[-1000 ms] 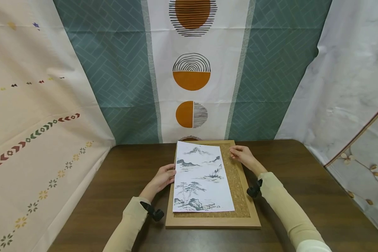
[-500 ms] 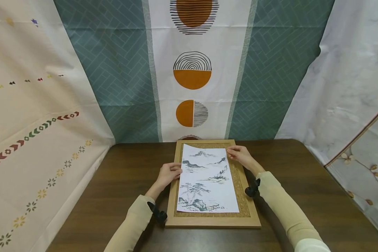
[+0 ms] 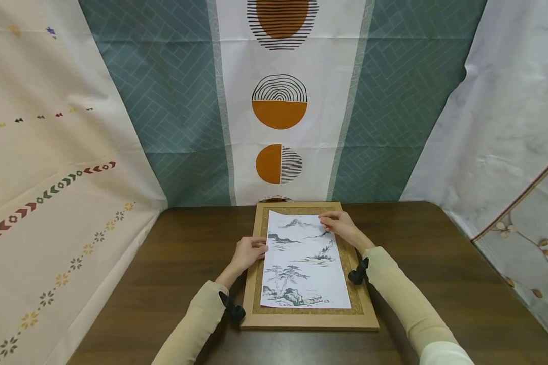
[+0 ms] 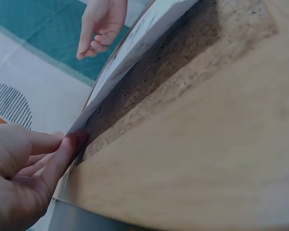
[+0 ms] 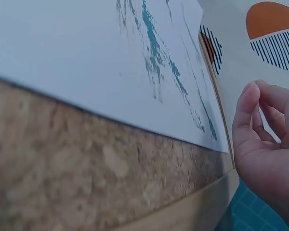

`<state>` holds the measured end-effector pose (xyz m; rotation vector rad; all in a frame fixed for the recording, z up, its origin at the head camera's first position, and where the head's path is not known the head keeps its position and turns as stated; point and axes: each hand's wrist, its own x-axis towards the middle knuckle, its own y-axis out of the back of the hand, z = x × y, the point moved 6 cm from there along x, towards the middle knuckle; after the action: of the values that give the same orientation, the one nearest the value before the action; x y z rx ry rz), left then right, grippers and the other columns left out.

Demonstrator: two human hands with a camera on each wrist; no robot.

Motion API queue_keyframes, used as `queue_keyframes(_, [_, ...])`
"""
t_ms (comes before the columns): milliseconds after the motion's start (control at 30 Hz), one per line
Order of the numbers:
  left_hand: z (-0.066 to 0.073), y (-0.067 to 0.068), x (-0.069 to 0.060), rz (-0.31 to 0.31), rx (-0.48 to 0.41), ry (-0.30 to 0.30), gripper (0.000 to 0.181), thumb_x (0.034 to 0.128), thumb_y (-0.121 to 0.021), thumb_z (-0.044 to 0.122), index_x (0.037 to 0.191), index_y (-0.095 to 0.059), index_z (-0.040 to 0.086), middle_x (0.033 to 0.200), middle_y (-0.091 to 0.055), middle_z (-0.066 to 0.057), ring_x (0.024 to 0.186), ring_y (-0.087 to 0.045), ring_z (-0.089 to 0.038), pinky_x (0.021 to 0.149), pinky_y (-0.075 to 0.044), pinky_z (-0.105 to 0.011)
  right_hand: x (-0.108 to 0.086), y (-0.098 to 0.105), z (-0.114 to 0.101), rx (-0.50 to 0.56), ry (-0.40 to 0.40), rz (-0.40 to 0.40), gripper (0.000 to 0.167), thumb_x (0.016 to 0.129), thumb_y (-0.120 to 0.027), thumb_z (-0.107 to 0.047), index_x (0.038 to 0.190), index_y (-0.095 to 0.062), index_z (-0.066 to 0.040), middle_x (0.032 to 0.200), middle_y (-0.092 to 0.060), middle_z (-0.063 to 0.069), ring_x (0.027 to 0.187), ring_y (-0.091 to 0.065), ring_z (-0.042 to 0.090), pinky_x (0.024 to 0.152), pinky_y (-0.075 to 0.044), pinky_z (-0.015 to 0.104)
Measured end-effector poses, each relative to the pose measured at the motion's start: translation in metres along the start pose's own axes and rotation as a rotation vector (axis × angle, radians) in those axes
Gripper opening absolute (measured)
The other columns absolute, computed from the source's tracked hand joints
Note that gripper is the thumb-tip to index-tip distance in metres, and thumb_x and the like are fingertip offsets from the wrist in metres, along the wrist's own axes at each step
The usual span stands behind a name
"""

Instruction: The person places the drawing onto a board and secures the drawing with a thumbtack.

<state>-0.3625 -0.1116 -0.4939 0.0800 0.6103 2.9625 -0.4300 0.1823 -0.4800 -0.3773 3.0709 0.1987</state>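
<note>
The left hand (image 3: 248, 252) has thumb and fingers clamped on the near-left edge of the sheet (image 3: 306, 268), holding that side a little off the corkboard (image 3: 309, 322). The sheet lies to that hand's right, within the board's wooden frame, printed in dark ink: a peak farther off than the hand, hills beside it, trees and rocks closer to the person. The right hand (image 3: 340, 225) hangs over the sheet's far right corner, clear of the paper, thumb and fingertip together; whether something tiny sits between them, I can't tell. Just behind each hand, a black device (image 3: 357, 274) sits at the sleeve (image 3: 406, 299). Beyond both hands I see a cloth (image 3: 285, 61) with orange discs and black lines.
</note>
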Motion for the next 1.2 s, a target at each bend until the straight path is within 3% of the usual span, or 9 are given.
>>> queue_keyframes(233, [0.006,-0.001,-0.002,0.006,0.091,-0.056,0.031,0.0893,-0.065,0.003,0.120,-0.065,-0.005,0.092,-0.072,-0.017,0.071,-0.070,-0.016,0.063,-0.057,-0.026,0.004,-0.008,0.002,-0.025,-0.003,-0.017,0.037,0.099,-0.053,-0.011,0.128,-0.053,0.013,0.117,-0.057,0.024,0.076,-0.055,0.009,0.071,-0.051,0.021])
queue_keyframes(433, [0.013,-0.002,-0.005,-0.008,0.178,-0.076,0.041,0.0897,-0.064,0.004,0.129,-0.057,-0.007,0.088,-0.072,-0.014,0.059,-0.064,-0.010,0.051,-0.047,-0.022,0.007,-0.011,0.004,-0.026,-0.009,-0.020,0.036,0.099,-0.052,-0.010,0.127,-0.054,0.013,0.122,-0.055,0.027,0.074,-0.054,0.007,0.070,-0.050,0.020])
queue_keyframes(767, [0.023,-0.009,-0.007,-0.069,0.329,-0.187,0.036,0.0913,-0.060,0.003,0.126,-0.060,-0.006,0.076,-0.066,-0.009,0.056,-0.052,-0.009,0.051,-0.040,-0.022,0.012,-0.015,0.004,0.034,-0.018,-0.023,0.036,0.098,-0.053,-0.006,0.127,-0.052,0.015,0.087,-0.060,0.002,0.068,-0.054,0.006,0.064,-0.049,0.020])
queue_keyframes(1200, [0.022,-0.012,-0.005,-0.072,0.364,-0.175,0.032,0.0882,-0.061,0.002,0.119,-0.063,-0.008,0.073,-0.062,-0.007,0.053,-0.044,-0.008,0.048,-0.035,-0.020,0.016,-0.021,0.001,-0.036,-0.028,-0.026,0.037,0.098,-0.054,-0.009,0.128,-0.052,0.014,0.087,-0.060,0.004,0.069,-0.054,0.006,0.062,-0.048,0.019])
